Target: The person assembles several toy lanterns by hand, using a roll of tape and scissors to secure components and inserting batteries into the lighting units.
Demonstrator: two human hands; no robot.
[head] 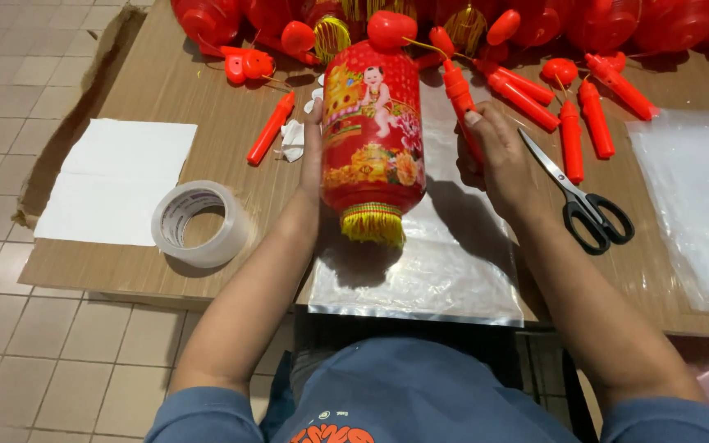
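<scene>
A red paper lantern (373, 131) with printed pictures and a yellow fringe at its near end lies lengthwise over a clear plastic bag (445, 271). My left hand (313, 148) presses against the lantern's left side. My right hand (494, 160) is just right of the lantern, shut on a red plastic stick handle (458, 94) that points away from me. A red cap (391, 29) tops the lantern's far end.
Black-handled scissors (584, 205) lie right of my right hand. A roll of clear tape (200, 223) and a white sheet (116, 180) sit on the cardboard-covered table (207, 98) at left. Several red handles (572, 135) and lanterns (601, 25) crowd the far edge. Another plastic bag (699, 197) lies right.
</scene>
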